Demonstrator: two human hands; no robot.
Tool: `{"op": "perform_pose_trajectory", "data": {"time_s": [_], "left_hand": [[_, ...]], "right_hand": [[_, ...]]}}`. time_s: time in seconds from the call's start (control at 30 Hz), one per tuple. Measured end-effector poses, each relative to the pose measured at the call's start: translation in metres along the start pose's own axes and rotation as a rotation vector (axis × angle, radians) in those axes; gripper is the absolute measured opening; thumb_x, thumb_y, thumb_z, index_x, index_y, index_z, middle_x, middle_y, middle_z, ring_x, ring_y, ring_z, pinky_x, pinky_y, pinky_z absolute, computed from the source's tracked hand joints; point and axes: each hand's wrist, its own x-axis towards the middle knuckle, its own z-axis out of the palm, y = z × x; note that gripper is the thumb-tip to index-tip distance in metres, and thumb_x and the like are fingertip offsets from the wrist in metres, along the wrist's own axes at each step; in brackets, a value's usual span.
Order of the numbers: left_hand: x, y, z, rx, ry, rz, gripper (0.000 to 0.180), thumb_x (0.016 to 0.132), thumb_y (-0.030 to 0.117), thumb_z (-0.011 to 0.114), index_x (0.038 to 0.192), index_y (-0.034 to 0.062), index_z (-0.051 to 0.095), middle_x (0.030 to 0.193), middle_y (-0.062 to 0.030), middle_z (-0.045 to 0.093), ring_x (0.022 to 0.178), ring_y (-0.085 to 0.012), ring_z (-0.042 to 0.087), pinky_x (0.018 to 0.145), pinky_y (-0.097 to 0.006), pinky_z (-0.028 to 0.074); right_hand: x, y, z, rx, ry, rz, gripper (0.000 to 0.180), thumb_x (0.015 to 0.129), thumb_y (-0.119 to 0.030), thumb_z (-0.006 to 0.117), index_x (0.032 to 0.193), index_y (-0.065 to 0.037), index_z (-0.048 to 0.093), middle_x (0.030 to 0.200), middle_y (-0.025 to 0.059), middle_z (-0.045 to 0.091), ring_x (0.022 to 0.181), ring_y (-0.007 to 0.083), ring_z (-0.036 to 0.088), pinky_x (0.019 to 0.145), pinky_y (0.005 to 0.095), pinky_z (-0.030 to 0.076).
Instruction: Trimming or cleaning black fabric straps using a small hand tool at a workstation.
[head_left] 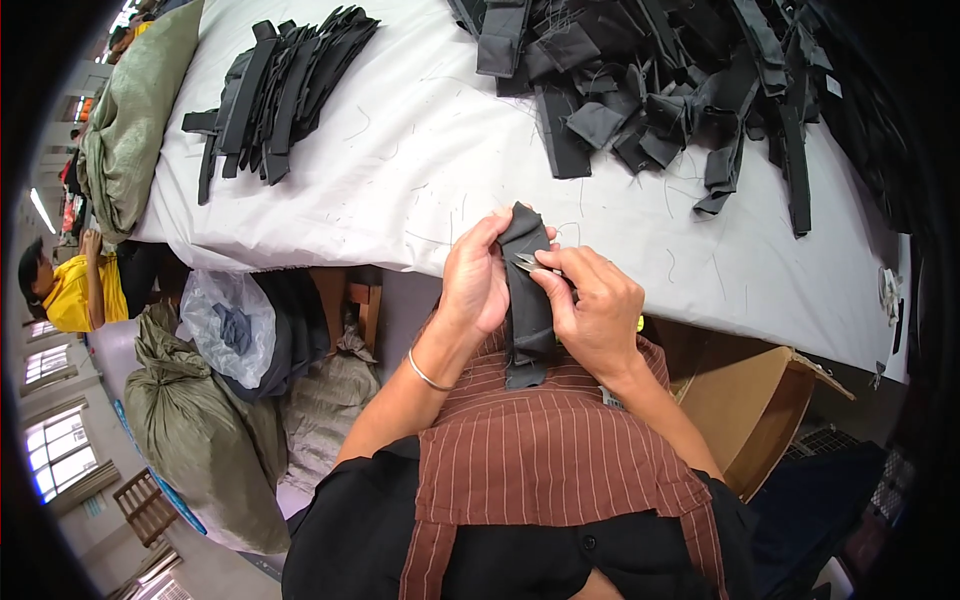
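Note:
Just off the near edge of the white-covered table, my left hand [474, 278] is closed on a dark grey fabric strip [528, 325], the thumb along its upper part. The strip is folded lengthwise and hangs down in front of my striped brown apron. My right hand [600, 302] pinches a small pair of metal thread snips [526, 263], whose points rest at the strip's upper part. Most of the snips is hidden by the fingers. Whether a thread lies between the blades is too small to tell.
A neat stack of dark strips [275, 95] lies far left on the white tablecloth [420, 150], a loose heap of dark strips [640, 100] far right. Below are a cardboard box [745, 410], a tied sack [200, 440] and a plastic bag [228, 325]. A person in yellow [75, 295] is at left.

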Motion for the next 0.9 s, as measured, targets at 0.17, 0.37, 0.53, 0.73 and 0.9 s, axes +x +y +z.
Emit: {"op": "perform_pose_trajectory", "data": {"time_s": [0.17, 0.37, 0.53, 0.73, 0.9], "left_hand": [[0.001, 0.001, -0.002, -0.013, -0.039, 0.007, 0.026, 0.097, 0.02, 0.046, 0.106, -0.0023, 0.055, 0.1, -0.0217, 0.063, 0.096, -0.0293, 0.063, 0.086, -0.039, 0.053], [0.002, -0.001, 0.0, 0.02, 0.012, 0.007, 0.025, 0.098, 0.02, 0.046, 0.104, -0.0017, 0.055, 0.099, -0.0209, 0.063, 0.096, -0.0288, 0.063, 0.086, -0.039, 0.053], [0.0, 0.0, -0.002, -0.005, -0.021, 0.013, 0.027, 0.098, 0.021, 0.045, 0.108, -0.0019, 0.055, 0.1, -0.0199, 0.062, 0.097, -0.0279, 0.063, 0.087, -0.038, 0.052], [-0.022, 0.006, 0.012, 0.248, -0.242, -0.082, 0.051, 0.1, 0.037, 0.042, 0.132, -0.0019, 0.042, 0.112, -0.0132, 0.057, 0.1, -0.021, 0.06, 0.088, -0.033, 0.051], [-0.037, -0.004, -0.017, 0.311, -0.519, -0.242, 0.062, 0.097, 0.05, 0.044, 0.134, -0.0003, 0.042, 0.117, -0.0116, 0.057, 0.104, -0.0187, 0.057, 0.091, -0.032, 0.048]], "right_hand": [[0.003, 0.002, 0.005, -0.008, 0.05, -0.067, 0.013, 0.076, -0.016, 0.072, 0.086, -0.009, 0.066, 0.075, 0.0038, 0.062, 0.066, 0.023, 0.061, 0.057, 0.0336, 0.046], [0.001, 0.003, 0.01, 0.029, 0.07, -0.071, 0.013, 0.074, -0.015, 0.073, 0.085, -0.009, 0.067, 0.076, 0.0033, 0.063, 0.066, 0.0226, 0.06, 0.06, 0.0336, 0.046], [0.006, 0.009, 0.007, 0.057, 0.074, -0.115, 0.012, 0.074, -0.014, 0.073, 0.084, -0.009, 0.067, 0.074, 0.0037, 0.063, 0.065, 0.0217, 0.06, 0.059, 0.0324, 0.045], [0.01, 0.02, -0.004, 0.77, -0.074, 0.343, 0.019, 0.087, -0.01, 0.067, 0.105, -0.005, 0.063, 0.071, 0.0014, 0.059, 0.06, 0.0064, 0.054, 0.056, 0.0227, 0.045], [0.013, 0.018, -0.022, 1.074, -0.249, 0.533, 0.025, 0.091, -0.012, 0.064, 0.113, -0.002, 0.058, 0.076, 0.0019, 0.061, 0.063, 0.006, 0.056, 0.058, 0.0206, 0.046]]}}
